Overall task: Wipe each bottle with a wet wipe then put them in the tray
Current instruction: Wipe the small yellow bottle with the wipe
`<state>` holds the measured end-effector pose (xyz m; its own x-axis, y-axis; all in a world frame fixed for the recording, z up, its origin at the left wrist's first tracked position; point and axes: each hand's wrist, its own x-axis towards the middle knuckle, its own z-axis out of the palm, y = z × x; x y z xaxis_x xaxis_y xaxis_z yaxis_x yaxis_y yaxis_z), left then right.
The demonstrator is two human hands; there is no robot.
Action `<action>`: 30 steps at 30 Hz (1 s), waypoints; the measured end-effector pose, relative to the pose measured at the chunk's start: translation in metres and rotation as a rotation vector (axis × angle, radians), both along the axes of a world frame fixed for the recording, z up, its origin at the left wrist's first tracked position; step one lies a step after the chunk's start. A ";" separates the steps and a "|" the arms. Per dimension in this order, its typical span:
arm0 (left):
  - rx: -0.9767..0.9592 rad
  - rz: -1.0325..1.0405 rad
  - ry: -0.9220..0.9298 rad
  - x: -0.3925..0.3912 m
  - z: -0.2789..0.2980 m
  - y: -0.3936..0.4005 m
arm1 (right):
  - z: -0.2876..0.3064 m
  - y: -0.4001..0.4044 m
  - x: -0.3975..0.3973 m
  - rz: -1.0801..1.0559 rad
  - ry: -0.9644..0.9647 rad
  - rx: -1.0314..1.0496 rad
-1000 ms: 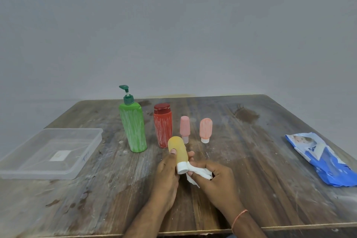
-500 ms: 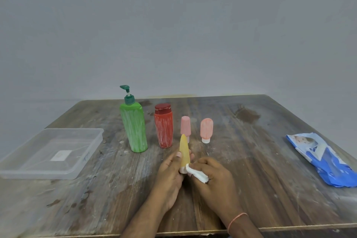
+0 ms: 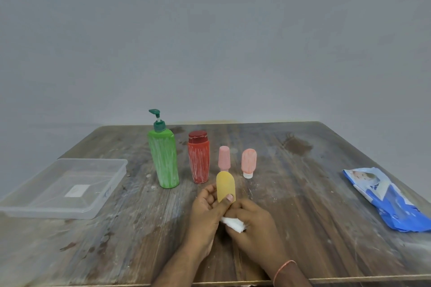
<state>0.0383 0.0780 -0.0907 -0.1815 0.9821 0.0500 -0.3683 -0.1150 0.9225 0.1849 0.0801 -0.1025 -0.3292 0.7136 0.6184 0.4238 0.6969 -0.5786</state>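
My left hand (image 3: 207, 211) grips a small yellow bottle (image 3: 225, 186) near the table's front middle, thumb across its broad face. My right hand (image 3: 253, 223) holds a crumpled white wet wipe (image 3: 233, 223) against the bottle's lower end, which is hidden. Behind them stand a green pump bottle (image 3: 164, 158), a red bottle (image 3: 198, 158) and two small pink bottles (image 3: 224, 157) (image 3: 248, 161), all streaked with white. The clear plastic tray (image 3: 93, 193) sits at the left with no bottle in it.
A blue and white wet wipe packet (image 3: 387, 200) lies at the right edge of the wooden table (image 3: 303, 205). The table's front edge runs just below my wrists. A plain grey wall stands behind.
The yellow bottle has turned in my left hand, from edge-on to broad face toward me. My right hand with the wipe has slid down and closed around the bottle's lower end.
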 end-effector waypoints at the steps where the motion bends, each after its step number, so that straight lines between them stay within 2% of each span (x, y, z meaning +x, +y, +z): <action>1: -0.003 0.002 0.001 0.000 0.000 0.000 | 0.003 -0.001 0.003 0.019 0.047 -0.058; 5: -0.008 -0.002 0.031 -0.002 -0.003 0.001 | 0.014 -0.003 0.026 0.009 0.173 -0.214; 9: -0.005 -0.005 0.144 0.001 0.000 0.000 | 0.019 -0.003 0.079 -0.106 0.240 -0.327; 12: 0.008 -0.025 0.309 0.009 0.008 0.008 | 0.018 -0.006 0.111 -0.124 0.280 -0.413; 14: 0.044 0.002 0.478 0.018 0.019 0.022 | 0.018 -0.010 0.117 -0.104 0.322 -0.447; 16: 0.064 0.050 0.560 0.031 0.029 0.040 | 0.019 -0.011 0.116 -0.077 0.352 -0.471; 21: 0.066 0.028 0.518 0.075 0.040 0.077 | 0.021 -0.008 0.114 -0.071 0.347 -0.480; 25: -0.030 0.054 0.504 0.106 0.032 0.095 | 0.015 -0.004 0.119 -0.073 0.331 -0.483; 30: -0.084 0.120 0.583 0.124 0.030 0.117 | 0.015 -0.004 0.121 -0.068 0.347 -0.457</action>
<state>0.1622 0.1952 -0.0607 -0.2572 0.9614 0.0976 0.2126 -0.0422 0.9762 0.3054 0.0765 -0.0875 -0.1060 0.9461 0.3059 0.1907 0.3213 -0.9276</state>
